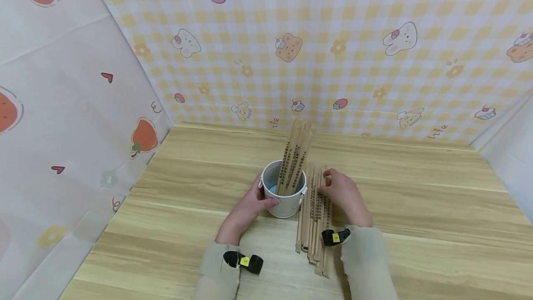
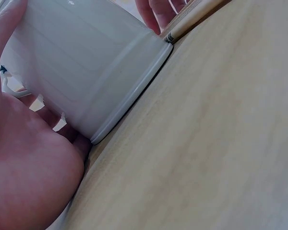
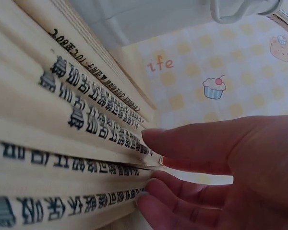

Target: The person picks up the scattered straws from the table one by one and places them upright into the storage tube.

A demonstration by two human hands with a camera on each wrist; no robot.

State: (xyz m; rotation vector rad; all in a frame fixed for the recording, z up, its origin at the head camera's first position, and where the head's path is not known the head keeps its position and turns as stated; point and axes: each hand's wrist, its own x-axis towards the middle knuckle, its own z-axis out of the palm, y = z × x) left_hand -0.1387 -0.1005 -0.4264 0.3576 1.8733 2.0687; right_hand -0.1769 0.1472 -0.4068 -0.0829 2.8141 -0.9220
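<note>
- While the left hand (image 1: 253,203) is holding the white bucket (image 1: 285,208) from its left, the thumb is pressing on the near wall and the fingers are curling round the side, partly hidden; that broad hold is suiting the work, bracing the bucket against a knock.
- The loose wrapped sticks (image 1: 315,212) are lying on the table (image 1: 187,189) just right of the bucket, in a tight, overlapping row with uneven near ends.
- The right hand (image 1: 343,196) is touching the row near its far end, fingers bending, thumb and fingertips sitting close together at the wrappers; whether they are actually pinching a stick, I cannot tell.
- Since the wrappers are overlapping, good handling is probably calling for the thumb to be parting one edge first, then squeezing lightly so the paper is not creasing.
- The upright bundle (image 1: 296,152) is standing in the bucket and leaning toward the far right, so the left hand should be pressing low and firmly.
- The handle fixing (image 1: 303,192) is jutting toward the row; any lift should be clearing it, lest a wrapper be snagging.
</note>
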